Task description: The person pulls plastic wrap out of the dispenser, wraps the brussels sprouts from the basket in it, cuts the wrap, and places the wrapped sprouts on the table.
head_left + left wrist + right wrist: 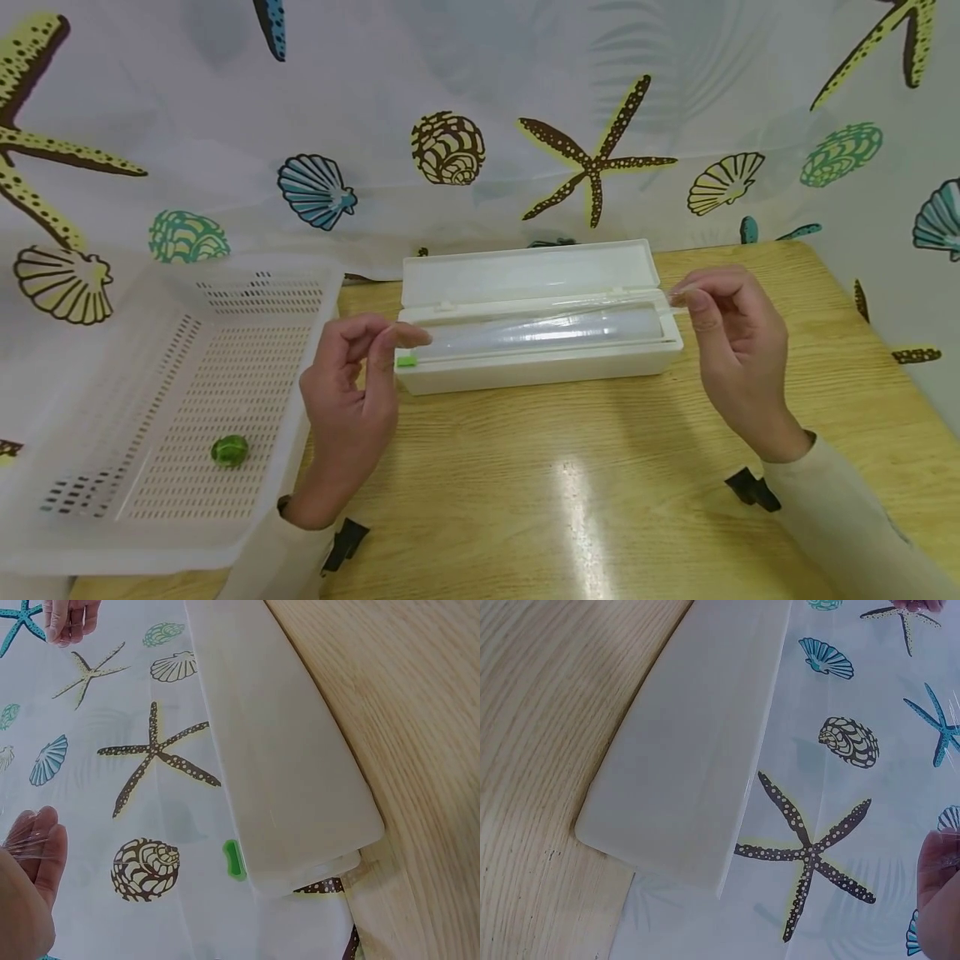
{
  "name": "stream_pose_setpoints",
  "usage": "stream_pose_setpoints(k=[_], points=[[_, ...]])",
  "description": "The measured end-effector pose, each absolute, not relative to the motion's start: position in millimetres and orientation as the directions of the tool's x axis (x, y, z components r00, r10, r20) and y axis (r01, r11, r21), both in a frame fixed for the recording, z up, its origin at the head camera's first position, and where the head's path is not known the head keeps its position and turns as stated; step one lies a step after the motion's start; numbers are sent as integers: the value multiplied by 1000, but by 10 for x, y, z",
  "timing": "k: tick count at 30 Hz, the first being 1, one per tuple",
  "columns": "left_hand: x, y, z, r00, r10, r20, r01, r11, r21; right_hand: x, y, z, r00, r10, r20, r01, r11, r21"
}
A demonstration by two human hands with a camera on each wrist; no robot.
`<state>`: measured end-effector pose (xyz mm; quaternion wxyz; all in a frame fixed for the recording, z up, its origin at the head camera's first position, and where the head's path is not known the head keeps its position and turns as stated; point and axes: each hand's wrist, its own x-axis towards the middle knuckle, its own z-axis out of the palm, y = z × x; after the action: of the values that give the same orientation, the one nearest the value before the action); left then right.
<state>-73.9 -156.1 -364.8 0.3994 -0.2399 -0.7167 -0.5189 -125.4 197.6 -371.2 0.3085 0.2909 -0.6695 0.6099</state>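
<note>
A long white cling film box (525,377) stands with its lid (525,275) raised, and a roll of clear cling film (555,332) lies inside. My left hand (351,396) pinches film between thumb and fingers at the box's left end. Beyond the right end, my right hand (738,358) pinches the film's other side. The film stretches between the hands above the roll. A green slider (406,362) sits at the left of the box's front edge. In the left wrist view, film wrinkles at the fingers of the left hand (37,862).
A white perforated basket (172,392) stands at the left, holding a small round green thing (229,451). The wooden table (510,483) reaches out in front of the box. Behind hangs a white cloth (510,75) printed with shells and starfish.
</note>
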Motion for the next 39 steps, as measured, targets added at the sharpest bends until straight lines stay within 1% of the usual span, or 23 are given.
stream_pose_setpoints(k=[3,9,20,24,27,33,39], points=[[-724,-1564,-3631,-555,-60,830,765,355,537,-1236,1971,-3698,-635,-7,772,-770,90,-632],[-667,-1573,-3598,-566,-36,824,755,378,535,-1196,1971,-3674,-631,6,776,-771,114,-627],[-618,-1564,-3537,-552,-46,833,760,383,525,-1153,1979,-3635,-610,13,792,-787,106,-608],[-602,-1559,-3522,-550,-48,834,762,379,525,-1132,1981,-3615,-603,19,798,-790,129,-600],[-594,-1554,-3515,-540,-54,840,766,383,517,-1115,1976,-3591,-597,28,801,-792,136,-595],[-577,-1546,-3517,-516,-72,853,779,374,503,-1083,1967,-3557,-584,28,812,-807,89,-584],[-564,-1534,-3539,-494,-85,865,798,352,490,-1056,1996,-3552,-584,10,812,-807,106,-581]])
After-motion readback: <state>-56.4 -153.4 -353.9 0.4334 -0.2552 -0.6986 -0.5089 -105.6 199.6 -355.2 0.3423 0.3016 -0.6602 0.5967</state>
